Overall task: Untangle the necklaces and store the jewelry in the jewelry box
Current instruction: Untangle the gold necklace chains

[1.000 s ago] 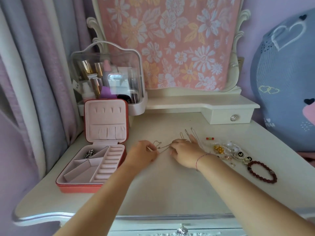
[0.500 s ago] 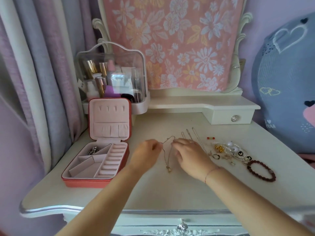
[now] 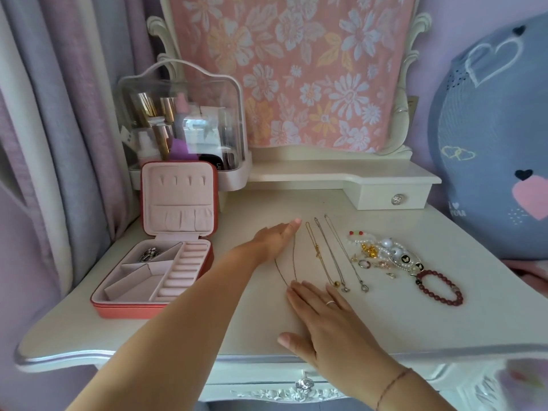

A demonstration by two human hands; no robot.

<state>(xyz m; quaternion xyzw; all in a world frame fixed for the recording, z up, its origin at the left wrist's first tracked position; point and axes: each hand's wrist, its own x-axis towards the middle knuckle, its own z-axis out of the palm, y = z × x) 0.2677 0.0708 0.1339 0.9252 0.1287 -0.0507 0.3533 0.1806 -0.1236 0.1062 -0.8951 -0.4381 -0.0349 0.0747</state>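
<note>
The thin necklace lies stretched away from you between two flat, empty hands, left hand at its far end, right hand nearest, jewelry box leftward

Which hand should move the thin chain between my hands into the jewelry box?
Probably left. The left hand lies flat by the thin metal chain necklace's far end, nearest the open coral-red jewelry box; the right hand rests at its near end, farther off.

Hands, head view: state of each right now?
Left hand: open, fingers straight, at the far end of the thin necklace.
Right hand: open, flat on the table, fingertips at its near end.
</note>
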